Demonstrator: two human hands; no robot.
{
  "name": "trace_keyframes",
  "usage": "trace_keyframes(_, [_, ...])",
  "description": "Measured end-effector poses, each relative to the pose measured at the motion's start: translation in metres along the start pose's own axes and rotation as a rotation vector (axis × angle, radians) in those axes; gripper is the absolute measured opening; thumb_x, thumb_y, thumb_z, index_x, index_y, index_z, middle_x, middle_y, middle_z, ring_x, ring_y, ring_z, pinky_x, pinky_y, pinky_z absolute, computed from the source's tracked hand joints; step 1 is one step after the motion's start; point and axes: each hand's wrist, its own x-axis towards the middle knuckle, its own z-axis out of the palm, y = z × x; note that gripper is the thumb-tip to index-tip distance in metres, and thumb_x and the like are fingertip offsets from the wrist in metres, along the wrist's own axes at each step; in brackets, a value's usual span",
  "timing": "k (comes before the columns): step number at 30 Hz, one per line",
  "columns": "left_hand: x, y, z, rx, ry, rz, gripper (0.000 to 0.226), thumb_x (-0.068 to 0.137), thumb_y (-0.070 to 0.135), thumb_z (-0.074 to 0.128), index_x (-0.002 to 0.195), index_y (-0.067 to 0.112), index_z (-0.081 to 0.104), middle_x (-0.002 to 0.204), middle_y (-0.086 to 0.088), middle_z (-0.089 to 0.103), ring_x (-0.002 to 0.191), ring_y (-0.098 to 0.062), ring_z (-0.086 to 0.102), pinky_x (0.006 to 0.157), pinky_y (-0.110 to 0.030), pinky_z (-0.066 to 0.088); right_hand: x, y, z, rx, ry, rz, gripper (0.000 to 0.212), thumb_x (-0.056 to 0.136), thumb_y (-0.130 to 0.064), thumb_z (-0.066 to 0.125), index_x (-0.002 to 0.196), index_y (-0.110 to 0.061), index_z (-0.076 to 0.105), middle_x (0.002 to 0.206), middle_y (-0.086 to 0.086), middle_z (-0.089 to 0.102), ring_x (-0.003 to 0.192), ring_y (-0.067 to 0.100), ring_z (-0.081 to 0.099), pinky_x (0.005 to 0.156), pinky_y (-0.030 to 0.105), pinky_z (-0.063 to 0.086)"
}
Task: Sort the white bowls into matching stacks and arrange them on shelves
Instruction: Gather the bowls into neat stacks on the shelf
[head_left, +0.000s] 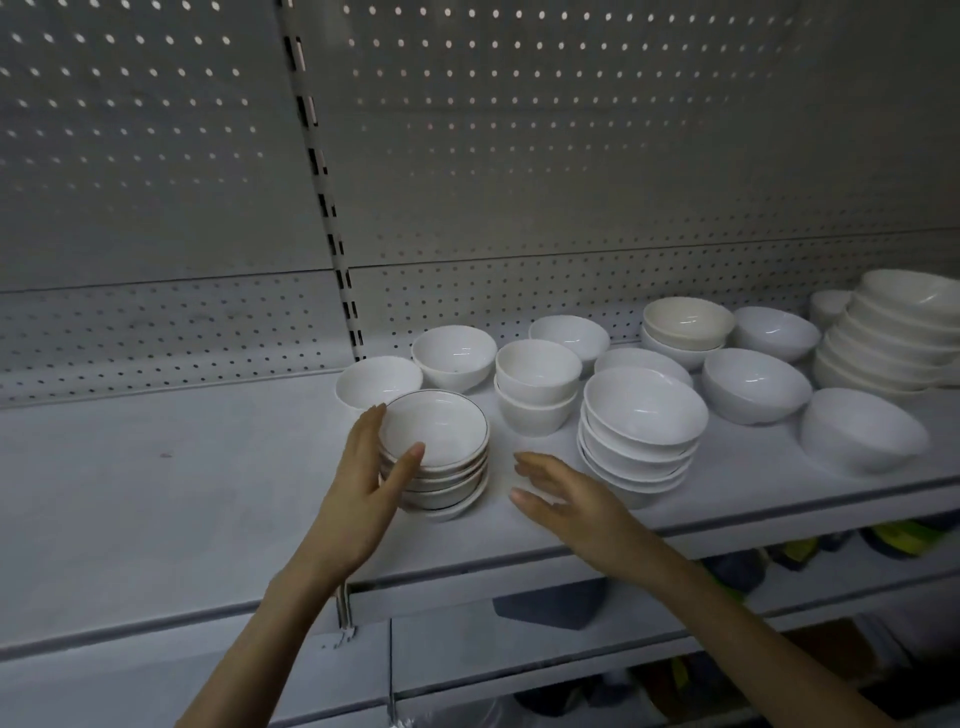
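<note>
Stack of dark-rimmed bowls (448, 460) near the front of the shelf (182, 493). Left hand (363, 475) cups its side, thumb on the top rim. Right hand (571, 499) spread, just beside. Probably glazed ceramic: heavy, slippery, chippable. Best held low, both sides.

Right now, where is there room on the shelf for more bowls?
The biggest bare patch is the shelf left of the dark-rimmed stack the left hand holds. A narrow gap lies between that stack and the white bowl stack, where the right hand hovers. Right of there, bowls crowd together.
</note>
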Motion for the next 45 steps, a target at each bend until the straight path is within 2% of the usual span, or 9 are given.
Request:
trace_keyframes(2, [0.004, 0.007, 0.001, 0.103, 0.048, 0.003, 0.069, 0.091, 0.046, 0.048, 0.149, 0.022, 0.019, 0.156, 0.006, 0.02, 0.131, 0.0, 0.027, 0.111, -0.026, 0.023, -0.016, -0.002, -0.017, 0.01, 0.014, -0.038, 0.044, 0.074, -0.057, 0.055, 0.115, -0.042, 0.051, 0.125, -0.017, 0.057, 0.119, 0.001, 0.052, 0.105, 0.03, 0.04])
trace_keyframes(5, [0.015, 0.029, 0.005, 0.104, 0.097, 0.078, 0.069, 0.092, 0.038, 0.051, 0.149, 0.017, 0.019, 0.156, 0.002, 0.021, 0.137, -0.009, 0.026, 0.114, -0.03, 0.022, -0.034, -0.015, -0.048, 0.065, 0.123, -0.086, 0.031, 0.076, -0.042, 0.059, 0.104, -0.032, 0.064, 0.108, -0.015, 0.069, 0.106, 0.001, 0.061, 0.094, 0.019, 0.047])
trace_keyframes(10, [0.029, 0.075, 0.046, 0.049, 0.09, 0.196, 0.061, 0.095, 0.025, 0.051, 0.148, 0.019, 0.021, 0.152, 0.006, 0.027, 0.13, 0.001, 0.025, 0.108, -0.02, 0.021, -0.047, -0.027, -0.106, 0.112, 0.368, -0.193, 0.026, 0.077, -0.032, 0.057, 0.098, -0.022, 0.068, 0.098, -0.014, 0.072, 0.092, 0.004, 0.066, 0.081, 0.015, 0.05])
trace_keyframes(17, [0.034, 0.086, 0.112, -0.292, -0.095, 0.018, 0.066, 0.091, 0.049, 0.043, 0.149, 0.032, 0.016, 0.155, 0.015, 0.021, 0.139, -0.005, 0.024, 0.109, -0.024, 0.022, -0.03, 0.033, -0.166, -0.038, 0.584, -0.104, 0.015, 0.091, -0.014, 0.056, 0.1, -0.025, 0.063, 0.1, -0.018, 0.064, 0.097, 0.001, 0.058, 0.08, 0.007, 0.045])
trace_keyframes(21, [0.02, 0.075, 0.153, -0.369, -0.233, 0.04, 0.098, 0.068, 0.067, 0.067, 0.142, 0.051, 0.004, 0.149, 0.033, 0.018, 0.136, 0.01, 0.021, 0.113, -0.021, 0.024, -0.028, 0.087, -0.186, -0.371, 0.688, -0.072, 0.027, 0.086, -0.007, 0.062, 0.113, -0.006, 0.061, 0.117, 0.007, 0.059, 0.11, 0.021, 0.052, 0.096, 0.029, 0.039])
trace_keyframes(27, [0.024, 0.065, 0.189, -0.276, -0.158, 0.1, 0.117, 0.059, 0.032, 0.088, 0.128, 0.063, -0.001, 0.131, 0.043, 0.03, 0.127, 0.011, 0.034, 0.093, 0.003, 0.028, -0.023, 0.126, -0.217, -0.591, 0.576, 0.024, 0.043, 0.085, -0.006, 0.065, 0.126, -0.003, 0.053, 0.132, 0.017, 0.05, 0.123, 0.031, 0.045, 0.101, 0.03, 0.032])
trace_keyframes(31, [0.026, 0.056, 0.19, -0.281, -0.167, 0.12, 0.121, 0.051, 0.052, 0.087, 0.137, 0.055, 0.001, 0.138, 0.042, 0.027, 0.131, 0.011, 0.032, 0.1, -0.004, 0.031, -0.001, 0.123, -0.228, -0.833, 0.526, 0.061, 0.039, 0.088, -0.012, 0.061, 0.126, -0.004, 0.055, 0.124, 0.017, 0.059, 0.115, 0.035, 0.053, 0.092, 0.04, 0.041])
trace_keyframes(36, [0.026, 0.049, 0.19, -0.302, -0.166, 0.08, 0.125, 0.045, 0.059, 0.086, 0.145, 0.031, 0.017, 0.133, 0.036, 0.041, 0.126, 0.006, 0.043, 0.105, -0.029, 0.043, 0.016, 0.11, -0.235, -1.072, 0.495, 0.17, 0.012, 0.093, -0.024, 0.052, 0.095, -0.02, 0.064, 0.094, 0.002, 0.07, 0.096, 0.025, 0.057, 0.072, 0.032, 0.018])
trace_keyframes(45, [0.027, 0.047, 0.192, -0.284, -0.12, 0.103, 0.113, 0.046, 0.066, 0.082, 0.139, 0.038, 0.024, 0.134, 0.036, 0.04, 0.127, 0.007, 0.041, 0.102, -0.012, 0.037, 0.011, 0.117, -0.248, -0.933, 0.598, 0.139, 0.017, 0.087, -0.008, 0.059, 0.098, -0.013, 0.07, 0.099, 0.01, 0.071, 0.1, 0.032, 0.058, 0.107, 0.041, 0.019])
